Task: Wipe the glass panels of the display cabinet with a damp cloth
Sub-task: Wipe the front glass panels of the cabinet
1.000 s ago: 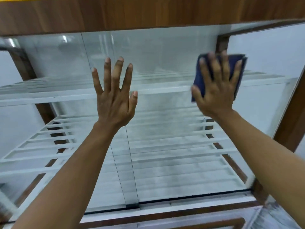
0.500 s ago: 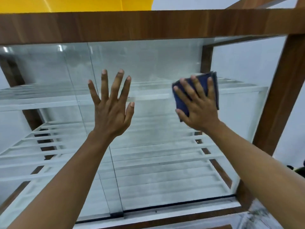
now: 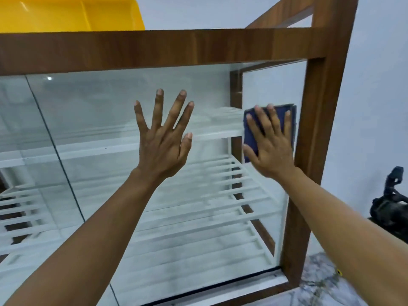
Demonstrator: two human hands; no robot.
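The display cabinet has a brown wooden frame (image 3: 318, 138) and sliding glass panels (image 3: 106, 111) in front of white slatted shelves. My right hand (image 3: 270, 146) presses a folded dark blue cloth (image 3: 251, 138) flat against the right end of the glass, close to the frame's right post. Its fingers lie straight and spread over the cloth. My left hand (image 3: 163, 138) is flat on the same pane, left of the cloth, with its fingers spread wide and holding nothing.
A yellow plastic bin (image 3: 70, 14) sits on top of the cabinet at the upper left. A black object (image 3: 390, 208) stands on the marbled floor (image 3: 318, 283) to the right. A white wall is behind the cabinet.
My right hand slid the cloth left and down across the glass, then back right to the frame post. The view has shifted, showing more of the cabinet's top and right side. My left hand stays flat.
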